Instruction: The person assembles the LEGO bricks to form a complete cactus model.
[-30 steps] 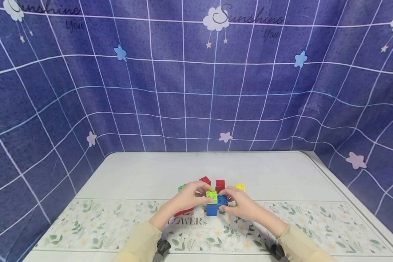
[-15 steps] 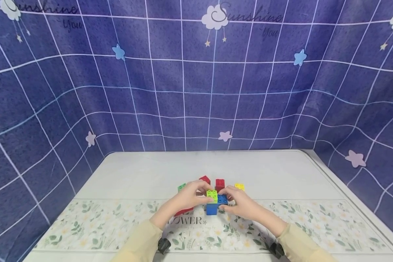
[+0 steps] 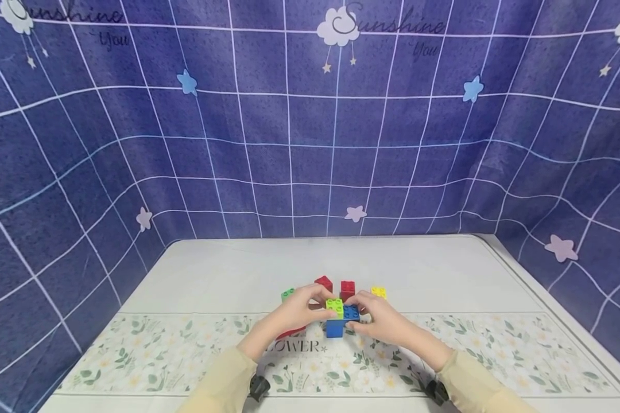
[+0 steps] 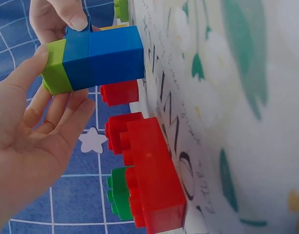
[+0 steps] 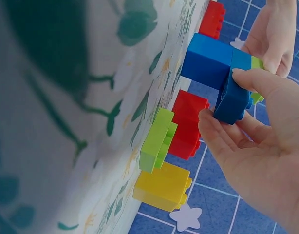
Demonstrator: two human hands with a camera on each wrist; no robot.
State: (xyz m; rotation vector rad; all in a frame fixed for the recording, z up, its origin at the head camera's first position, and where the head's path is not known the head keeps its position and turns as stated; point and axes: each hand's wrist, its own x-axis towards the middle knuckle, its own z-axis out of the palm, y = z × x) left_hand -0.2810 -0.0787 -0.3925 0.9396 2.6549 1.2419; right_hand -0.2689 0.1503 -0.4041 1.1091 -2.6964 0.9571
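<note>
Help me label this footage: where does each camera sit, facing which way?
Head: on the person's head, facing forward and down at the table; left hand, right hand, sleeves.
Left wrist: on that wrist, facing the lime brick and upper blue brick; left hand near, right beyond.
Right wrist: on that wrist, facing the same two; right hand near, left beyond.
Shared: those two bricks, in both wrist views.
</note>
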